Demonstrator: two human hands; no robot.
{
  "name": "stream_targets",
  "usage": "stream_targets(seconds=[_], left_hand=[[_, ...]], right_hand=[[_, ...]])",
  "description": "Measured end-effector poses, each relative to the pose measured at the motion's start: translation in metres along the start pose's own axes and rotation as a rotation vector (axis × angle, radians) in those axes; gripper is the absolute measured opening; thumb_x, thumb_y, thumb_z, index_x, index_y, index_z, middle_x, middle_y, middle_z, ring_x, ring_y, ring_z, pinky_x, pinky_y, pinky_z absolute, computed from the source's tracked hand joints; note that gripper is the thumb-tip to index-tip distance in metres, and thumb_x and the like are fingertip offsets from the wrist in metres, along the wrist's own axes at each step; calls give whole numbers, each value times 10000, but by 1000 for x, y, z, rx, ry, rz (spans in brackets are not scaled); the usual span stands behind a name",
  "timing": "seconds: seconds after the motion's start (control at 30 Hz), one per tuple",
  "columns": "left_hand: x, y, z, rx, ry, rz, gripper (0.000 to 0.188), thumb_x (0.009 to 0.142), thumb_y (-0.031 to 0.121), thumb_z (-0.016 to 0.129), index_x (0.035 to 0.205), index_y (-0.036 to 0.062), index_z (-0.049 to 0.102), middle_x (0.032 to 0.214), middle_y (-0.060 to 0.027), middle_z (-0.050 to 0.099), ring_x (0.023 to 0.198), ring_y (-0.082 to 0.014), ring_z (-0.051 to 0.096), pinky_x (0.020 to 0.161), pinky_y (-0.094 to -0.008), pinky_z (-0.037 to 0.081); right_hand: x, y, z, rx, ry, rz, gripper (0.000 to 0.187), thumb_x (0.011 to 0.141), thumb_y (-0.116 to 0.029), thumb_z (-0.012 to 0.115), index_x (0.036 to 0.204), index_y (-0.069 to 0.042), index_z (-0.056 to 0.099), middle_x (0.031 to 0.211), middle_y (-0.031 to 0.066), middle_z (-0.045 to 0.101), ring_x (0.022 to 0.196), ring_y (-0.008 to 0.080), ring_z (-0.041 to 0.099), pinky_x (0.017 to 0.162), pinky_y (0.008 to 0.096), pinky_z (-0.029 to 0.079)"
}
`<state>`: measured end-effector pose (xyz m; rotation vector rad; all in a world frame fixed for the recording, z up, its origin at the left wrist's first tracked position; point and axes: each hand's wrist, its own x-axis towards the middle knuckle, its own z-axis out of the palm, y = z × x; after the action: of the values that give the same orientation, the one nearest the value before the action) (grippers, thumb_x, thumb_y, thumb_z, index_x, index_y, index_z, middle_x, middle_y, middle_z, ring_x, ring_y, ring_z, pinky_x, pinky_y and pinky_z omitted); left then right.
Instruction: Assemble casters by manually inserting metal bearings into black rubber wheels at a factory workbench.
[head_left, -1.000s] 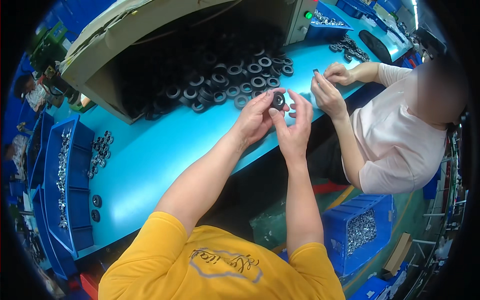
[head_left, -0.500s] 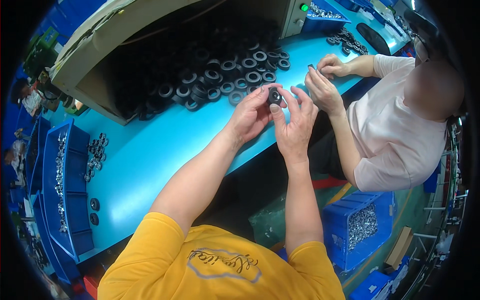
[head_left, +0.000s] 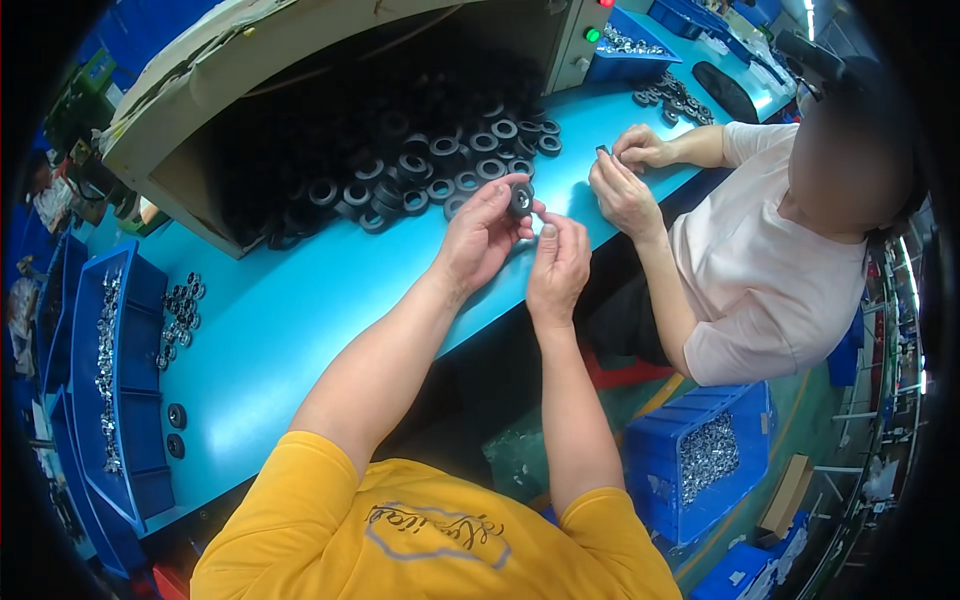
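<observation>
So the left hand (head_left: 478, 242) has its grip pinching a black ring (head_left: 522, 199) with a shiny centre, over the blue desk (head_left: 280, 310) near piled black rings (head_left: 405, 180). Right hand (head_left: 562, 268) is just beside it, fingers curled (can't tell if they're pinching anything).

Wheels: one (head_left: 521, 199) in the left hand (head_left: 476, 245), two loose wheels (head_left: 177, 415) at the bench's (head_left: 260, 385) near left corner. Rings (head_left: 444, 147) toward the far edge: over twenty visible, total lost in shadow. Fittings (head_left: 180, 312) by the left edge: over ten, overlapping. Bins (head_left: 150, 420) at the left edge: at least two. Crate (head_left: 652, 485) on the floor beyond the near edge: one. Co-worker's hands (head_left: 626, 197): two. Lamps: one green (head_left: 592, 35), one red (head_left: 606, 3).
</observation>
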<state>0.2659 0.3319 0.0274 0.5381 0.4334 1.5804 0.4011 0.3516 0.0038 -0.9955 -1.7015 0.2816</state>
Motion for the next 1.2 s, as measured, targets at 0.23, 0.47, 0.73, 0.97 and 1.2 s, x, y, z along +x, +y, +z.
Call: stream_targets(seconds=[0.23,0.47,0.73,0.97,1.2], left_hand=[[-3,3,6,-20,-4,-7,369,1088,214,515,1396,10,523,1150,-196,656,957,-210,613,901,-358,524],[-3,1,6,22,-34,12,437,1076,228,557,1442,-2,489,1179,-203,659,953,-202,616,907,-358,541],[-3,-3,2,49,3,16,415,1057,234,615,1399,31,496,1130,-157,675,902,-169,660,828,-326,571],[-3,2,3,-13,-8,1,328,1093,239,537,1335,19,539,1141,-155,674,895,-157,654,856,-319,576],[0,2,0,-42,-34,-13,349,1140,275,397,1325,16,540,1161,-178,664,853,-165,616,808,-329,555]], right_hand=[[-4,2,2,-89,-7,-14,217,1033,-234,552,1015,-74,699,953,104,645,928,331,601,823,462,439],[-3,2,1,-117,-13,-34,211,1026,-234,557,988,-85,701,932,91,637,908,324,596,803,454,429],[-4,4,3,-103,-11,-51,189,1013,-217,564,963,-87,692,921,92,640,901,324,591,804,464,427],[-7,3,5,-84,-17,-42,198,1021,-214,560,987,-92,712,936,79,649,898,313,587,810,452,430],[-6,3,3,-14,8,39,245,1043,-244,544,1036,-66,713,978,85,660,928,284,608,853,420,461]])
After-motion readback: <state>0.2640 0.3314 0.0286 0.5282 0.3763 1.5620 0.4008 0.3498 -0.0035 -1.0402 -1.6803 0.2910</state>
